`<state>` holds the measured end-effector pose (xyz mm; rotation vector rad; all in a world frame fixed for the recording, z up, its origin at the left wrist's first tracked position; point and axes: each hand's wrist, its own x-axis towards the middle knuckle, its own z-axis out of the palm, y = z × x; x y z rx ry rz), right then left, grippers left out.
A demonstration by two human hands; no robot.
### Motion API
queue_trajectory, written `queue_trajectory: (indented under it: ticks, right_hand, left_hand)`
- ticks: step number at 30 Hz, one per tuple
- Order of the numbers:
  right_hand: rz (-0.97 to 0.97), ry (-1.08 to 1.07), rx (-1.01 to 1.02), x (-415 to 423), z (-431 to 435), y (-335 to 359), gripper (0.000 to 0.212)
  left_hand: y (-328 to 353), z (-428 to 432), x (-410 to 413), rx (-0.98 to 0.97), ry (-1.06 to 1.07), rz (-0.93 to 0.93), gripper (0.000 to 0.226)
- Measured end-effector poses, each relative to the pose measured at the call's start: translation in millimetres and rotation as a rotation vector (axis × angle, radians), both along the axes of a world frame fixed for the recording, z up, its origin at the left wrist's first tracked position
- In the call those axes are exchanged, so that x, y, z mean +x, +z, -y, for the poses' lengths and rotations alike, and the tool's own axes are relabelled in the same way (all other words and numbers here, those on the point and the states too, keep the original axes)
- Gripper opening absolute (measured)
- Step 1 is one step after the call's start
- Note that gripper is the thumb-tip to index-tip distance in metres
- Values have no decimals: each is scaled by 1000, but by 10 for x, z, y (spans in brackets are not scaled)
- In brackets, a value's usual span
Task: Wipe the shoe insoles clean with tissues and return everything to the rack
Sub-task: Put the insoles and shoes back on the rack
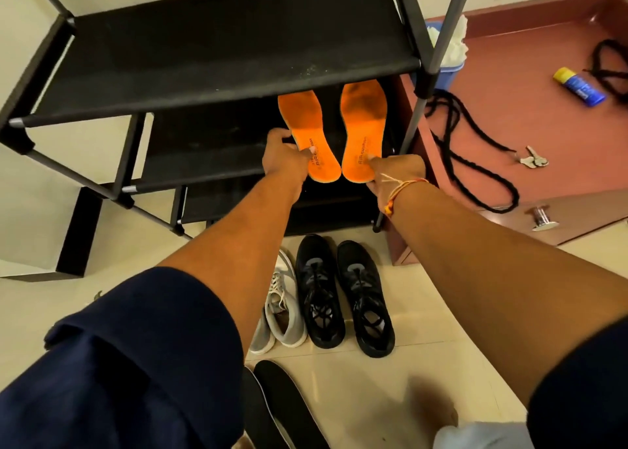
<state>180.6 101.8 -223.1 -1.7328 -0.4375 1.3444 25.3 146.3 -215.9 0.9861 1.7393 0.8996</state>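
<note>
Two orange insoles lie side by side on a lower shelf of the black shoe rack (pixel 210 85). My left hand (pixel 283 156) pinches the heel part of the left insole (pixel 306 132), thumb on top. My right hand (pixel 394 173) pinches the heel of the right insole (pixel 363 125), which has a dark smudge near its toe. Both arms reach forward into the rack. On the floor below stand a pair of black sneakers (pixel 343 292) and a white sneaker (pixel 283 306). Two black insoles (pixel 282 408) lie at the bottom edge.
A blue bin (pixel 448 71) with white tissue stands right of the rack. On the red-brown surface to the right lie black laces (pixel 475 163), keys (pixel 533 159), a blue and yellow can (pixel 579 86) and a metal knob (pixel 542 216). Something white (pixel 475 436) shows at the bottom right.
</note>
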Motion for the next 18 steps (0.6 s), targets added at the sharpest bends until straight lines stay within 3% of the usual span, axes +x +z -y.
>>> queue_trajectory:
  ticks: [3,6,8,12,15,18]
  right_hand:
    - [231,-108,73,-83,-61,-38,20]
    - [421,-59,34,-120,-105,-15,15]
    - [437,-42,39,-82,-151,-82,6]
    - [427,-18,94,-68,-87,-138,33]
    - [431,-53,114,-69,-45,-156,18]
    - [480,-57,78,-106,42,-173,33]
  left_hand:
    - [-75,28,39,16,-17,14,38]
    - [-140,56,77,43,-73,20,41]
    - [-142,36,84,75,-64,-16,39]
    - [-115,4,84,156,-81,-116,37]
    - [-101,15,76,156,-157,-212,39]
    - [-106,99,45,190,-202,-267,34]
